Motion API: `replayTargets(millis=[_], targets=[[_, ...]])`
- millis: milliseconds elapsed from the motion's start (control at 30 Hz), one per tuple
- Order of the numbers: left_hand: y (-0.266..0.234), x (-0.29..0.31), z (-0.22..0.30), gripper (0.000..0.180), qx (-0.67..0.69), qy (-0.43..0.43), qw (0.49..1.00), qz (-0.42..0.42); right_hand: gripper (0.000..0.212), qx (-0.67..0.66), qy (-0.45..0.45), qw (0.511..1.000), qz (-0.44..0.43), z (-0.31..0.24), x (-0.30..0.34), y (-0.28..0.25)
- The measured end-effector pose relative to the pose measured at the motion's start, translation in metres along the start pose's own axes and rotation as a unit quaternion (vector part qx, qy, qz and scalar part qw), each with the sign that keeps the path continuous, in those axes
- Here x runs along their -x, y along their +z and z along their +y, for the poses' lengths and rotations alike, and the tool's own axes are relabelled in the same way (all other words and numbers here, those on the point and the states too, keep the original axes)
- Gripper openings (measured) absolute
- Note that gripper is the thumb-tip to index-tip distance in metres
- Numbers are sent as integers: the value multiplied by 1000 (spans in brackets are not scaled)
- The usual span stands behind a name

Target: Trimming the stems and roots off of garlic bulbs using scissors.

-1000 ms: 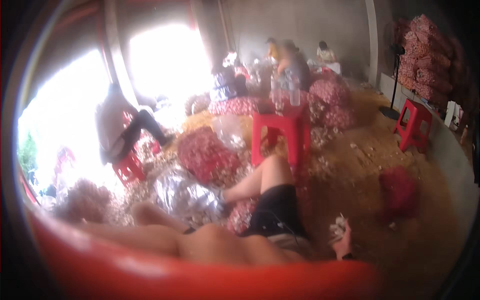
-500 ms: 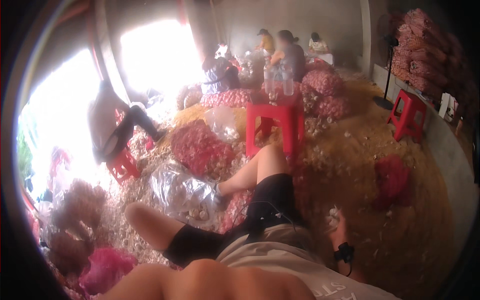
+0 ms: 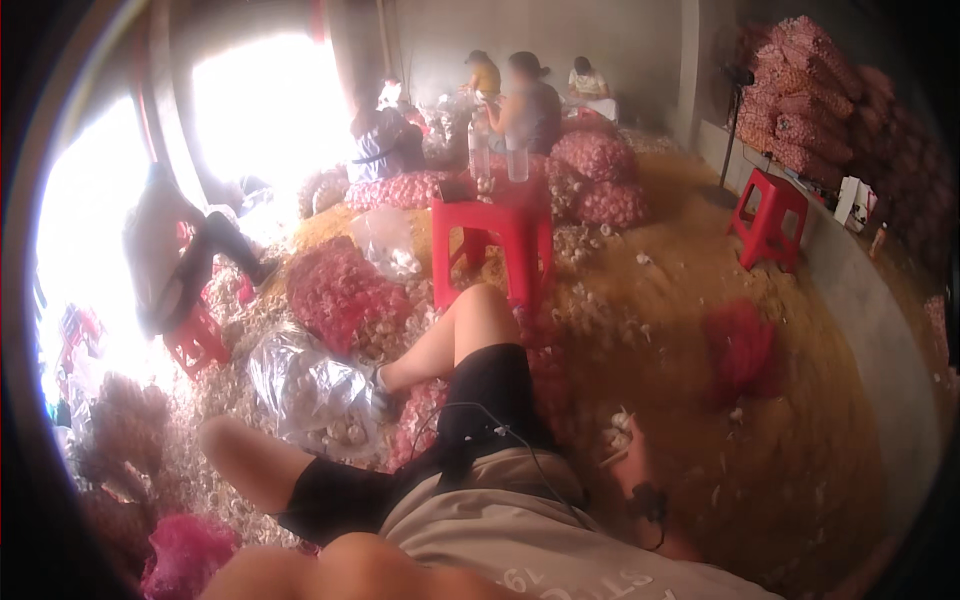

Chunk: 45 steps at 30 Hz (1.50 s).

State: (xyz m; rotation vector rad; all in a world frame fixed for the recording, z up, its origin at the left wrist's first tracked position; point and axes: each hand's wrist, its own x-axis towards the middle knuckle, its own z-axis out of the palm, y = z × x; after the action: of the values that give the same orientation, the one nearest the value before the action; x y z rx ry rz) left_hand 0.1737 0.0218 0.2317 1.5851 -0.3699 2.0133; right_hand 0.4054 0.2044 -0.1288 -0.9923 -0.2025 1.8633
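My right hand is low at the right beside my hip, its fingers closed round white garlic bulbs. A pale thin stem-like piece sticks out by its fingers. A black band sits on that wrist. Along the lower edge a large, blurred skin-coloured shape lies very close; it seems part of my left arm or hand, with no fingers to make out. Beyond my bent legs lies a clear plastic bag among loose garlic, and a red mesh sack of garlic.
A red table bearing clear bottles stands ahead. A red stool and empty-looking red netting are at right. Stacked garlic sacks line the right wall. Several people sit farther back; one person sits at left.
The whole scene has shifted left in the picture as my head turned right. My right hand still holds the garlic, turned slightly so the bulbs show more.
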Motion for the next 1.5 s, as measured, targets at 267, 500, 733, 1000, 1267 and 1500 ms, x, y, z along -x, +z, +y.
replayTargets(millis=[267,500,733,1000,1267,1500], targets=[[-2,-6,-7,29,-6,27,1000,2,36,0,2,1000,17,1,-3,-3],[-5,-9,-1,29,-16,45,999,7,36,19,-28,999,7,4,-5,-7],[-10,-14,6,29,-32,58,998,9,33,3,-20,1000,15,6,-8,-8],[-10,-16,12,29,-54,75,996,13,31,9,3,1000,4,11,-19,-23],[-13,-22,22,28,-76,90,993,18,34,-1,16,1000,19,8,-22,-29],[-13,-16,25,28,-84,97,991,36,34,0,4,1000,-9,11,-23,-31]])
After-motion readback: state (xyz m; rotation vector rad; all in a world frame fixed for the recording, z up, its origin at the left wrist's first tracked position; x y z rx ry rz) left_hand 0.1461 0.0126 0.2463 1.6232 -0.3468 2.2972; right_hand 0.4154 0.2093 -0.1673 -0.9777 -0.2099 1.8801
